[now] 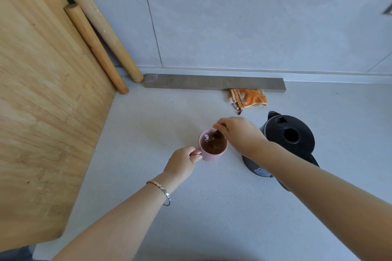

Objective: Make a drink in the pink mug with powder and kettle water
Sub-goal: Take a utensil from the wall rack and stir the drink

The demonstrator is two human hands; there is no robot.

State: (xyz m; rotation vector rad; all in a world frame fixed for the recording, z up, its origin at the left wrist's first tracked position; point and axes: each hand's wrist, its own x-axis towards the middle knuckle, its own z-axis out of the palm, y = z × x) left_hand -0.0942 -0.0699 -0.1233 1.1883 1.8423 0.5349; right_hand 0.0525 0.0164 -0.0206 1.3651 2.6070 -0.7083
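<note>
Pale speckled countertop (148, 176) fills mid-frame, where the left hand (182, 163) pinches the pink mug (212, 146)'s handle while the right hand (239, 133), fingers closed on a stirrer, reaches over brown liquid, black kettle (290, 140) just right.

The pink mug (213, 148) stands upright mid-counter, holding brown liquid. The black kettle (288, 140) sits on its base just beside it.

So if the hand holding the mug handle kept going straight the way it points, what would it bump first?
The left hand points right, so it would meet the pink mug itself; beyond that, probably the black kettle.
</note>
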